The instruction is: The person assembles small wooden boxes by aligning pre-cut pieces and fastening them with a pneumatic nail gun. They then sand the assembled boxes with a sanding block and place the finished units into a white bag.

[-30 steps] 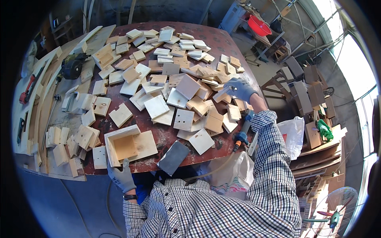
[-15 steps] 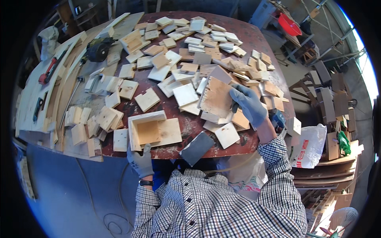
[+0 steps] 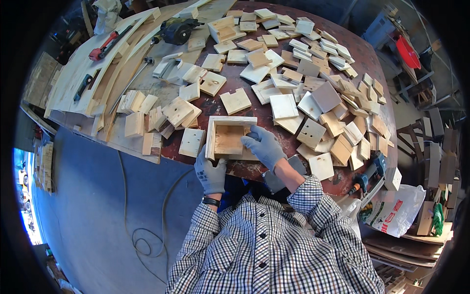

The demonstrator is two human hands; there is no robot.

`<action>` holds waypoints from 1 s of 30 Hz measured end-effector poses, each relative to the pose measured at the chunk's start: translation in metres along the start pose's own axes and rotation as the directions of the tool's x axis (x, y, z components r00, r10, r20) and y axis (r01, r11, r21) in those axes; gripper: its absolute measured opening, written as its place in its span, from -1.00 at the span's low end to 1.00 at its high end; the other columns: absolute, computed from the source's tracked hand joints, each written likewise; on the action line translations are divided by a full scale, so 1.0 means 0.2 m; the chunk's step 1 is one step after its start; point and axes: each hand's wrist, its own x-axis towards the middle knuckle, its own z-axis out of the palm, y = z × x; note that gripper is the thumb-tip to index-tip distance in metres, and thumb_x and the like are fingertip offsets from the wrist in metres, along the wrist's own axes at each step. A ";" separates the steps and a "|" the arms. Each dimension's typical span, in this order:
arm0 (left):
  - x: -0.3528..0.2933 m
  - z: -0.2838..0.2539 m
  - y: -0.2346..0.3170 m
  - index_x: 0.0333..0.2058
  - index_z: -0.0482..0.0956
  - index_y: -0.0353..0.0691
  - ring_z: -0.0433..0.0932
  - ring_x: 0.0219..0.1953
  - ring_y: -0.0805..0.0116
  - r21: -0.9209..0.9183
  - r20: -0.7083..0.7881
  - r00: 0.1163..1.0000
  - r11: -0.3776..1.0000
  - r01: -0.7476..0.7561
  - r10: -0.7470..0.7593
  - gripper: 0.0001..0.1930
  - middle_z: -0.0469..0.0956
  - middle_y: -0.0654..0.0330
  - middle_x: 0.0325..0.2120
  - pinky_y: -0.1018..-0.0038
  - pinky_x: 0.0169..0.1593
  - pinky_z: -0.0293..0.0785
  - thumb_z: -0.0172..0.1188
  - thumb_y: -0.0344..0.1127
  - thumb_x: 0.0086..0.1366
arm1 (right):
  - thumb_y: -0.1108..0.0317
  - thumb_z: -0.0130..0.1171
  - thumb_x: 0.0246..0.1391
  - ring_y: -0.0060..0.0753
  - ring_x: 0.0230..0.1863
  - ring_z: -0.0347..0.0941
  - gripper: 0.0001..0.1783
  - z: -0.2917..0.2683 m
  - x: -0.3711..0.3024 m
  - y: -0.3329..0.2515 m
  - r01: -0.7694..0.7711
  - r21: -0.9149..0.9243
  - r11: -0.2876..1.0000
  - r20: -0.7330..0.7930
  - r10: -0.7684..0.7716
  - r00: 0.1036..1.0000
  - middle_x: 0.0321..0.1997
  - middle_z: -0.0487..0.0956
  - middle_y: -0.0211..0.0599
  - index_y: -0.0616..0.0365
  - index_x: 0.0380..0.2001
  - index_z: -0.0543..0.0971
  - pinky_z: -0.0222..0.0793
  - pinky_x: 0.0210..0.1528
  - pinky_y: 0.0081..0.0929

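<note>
At the table's near edge stands a small wooden box frame [image 3: 211, 133] with a left wall and a back wall. My left hand [image 3: 210, 171], in a grey glove, grips its near left corner. A square brown wooden board [image 3: 229, 139] sits inside the walls. My right hand [image 3: 264, 147], also gloved, has its fingers closed at the board's right edge; the fingertips are partly hidden. Beside my right forearm lies a dark grey flat block [image 3: 275, 181], partly covered by the arm. A pale block with small holes [image 3: 192, 142] rests left of the frame.
Wooden pieces [image 3: 284, 107] lie heaped across the dark red table [image 3: 235, 171]. A dark power tool [image 3: 178, 30] and a red tool [image 3: 104, 48] lie at the far left. A blue drill [image 3: 369, 174] lies at the right edge, above a white plastic bag [image 3: 399, 208].
My right hand has come left and down, bringing the brown board into the box frame. My left hand still holds the frame. The whole view has shifted, showing more floor on the left.
</note>
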 end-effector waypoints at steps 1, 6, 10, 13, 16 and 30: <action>-0.02 -0.01 0.03 0.24 0.48 -0.28 0.55 0.11 -0.12 0.007 0.007 1.000 1.000 0.002 -0.002 -0.24 0.61 -0.07 0.05 0.06 0.22 0.42 0.48 0.05 0.19 | 0.07 0.35 0.26 -0.05 -0.06 0.69 -0.28 0.01 -0.02 0.03 0.003 -0.069 0.998 -0.011 -0.003 1.000 0.02 0.70 0.06 0.35 0.30 0.46 0.59 0.06 -0.20; -0.01 -0.01 0.03 0.26 0.46 -0.27 0.54 0.14 -0.10 0.007 -0.004 1.000 1.000 -0.010 0.010 -0.22 0.60 -0.06 0.07 0.06 0.27 0.39 0.54 -0.14 0.09 | -0.10 0.43 0.11 0.15 0.15 0.56 -0.09 0.05 -0.14 0.12 0.141 -0.553 0.822 -0.001 -0.170 0.985 0.25 0.48 0.13 0.22 0.37 0.39 0.52 0.17 -0.04; 0.01 -0.05 0.05 0.26 0.46 -0.29 0.55 0.15 -0.09 -0.003 0.038 0.998 0.999 -0.053 0.053 -0.23 0.60 -0.07 0.08 0.06 0.28 0.41 0.55 -0.16 0.10 | -0.15 0.45 0.06 0.16 0.05 0.56 -0.20 0.12 -0.15 0.05 0.158 -0.693 0.704 -0.037 -0.254 0.967 0.10 0.49 0.04 0.10 0.21 0.47 0.55 0.06 -0.01; 0.04 -0.08 0.09 0.19 0.53 -0.34 0.60 0.05 -0.15 -0.130 0.043 0.996 0.989 -0.066 0.072 -0.26 0.64 -0.12 -0.02 0.05 0.17 0.50 0.54 0.04 0.19 | -0.16 0.47 0.02 0.07 -0.07 0.59 -0.27 0.14 -0.10 0.12 0.181 -0.719 0.671 -0.069 -0.327 0.942 0.02 0.50 -0.07 0.07 0.12 0.52 0.59 -0.09 -0.05; 0.04 -0.06 0.09 0.14 0.56 -0.37 0.61 0.01 -0.19 -0.070 0.033 0.999 0.997 0.031 -0.029 -0.25 0.65 -0.17 -0.06 0.04 0.12 0.51 0.51 0.14 0.20 | -0.13 0.47 0.03 0.03 -0.08 0.61 -0.31 0.15 -0.08 0.16 0.217 -0.714 0.666 -0.060 -0.367 0.928 0.01 0.50 -0.14 0.07 0.09 0.54 0.59 -0.13 -0.07; 0.04 -0.05 0.08 0.12 0.60 -0.30 0.65 -0.08 -0.14 0.025 -0.046 0.999 1.000 0.013 -0.012 -0.30 0.70 -0.08 -0.11 0.10 0.01 0.57 0.50 0.15 0.21 | 0.19 0.46 0.05 0.09 0.09 0.55 -0.38 0.09 -0.06 0.23 0.298 -0.542 0.786 0.007 -0.350 0.937 0.13 0.47 -0.07 0.06 0.17 0.51 0.56 0.08 -0.05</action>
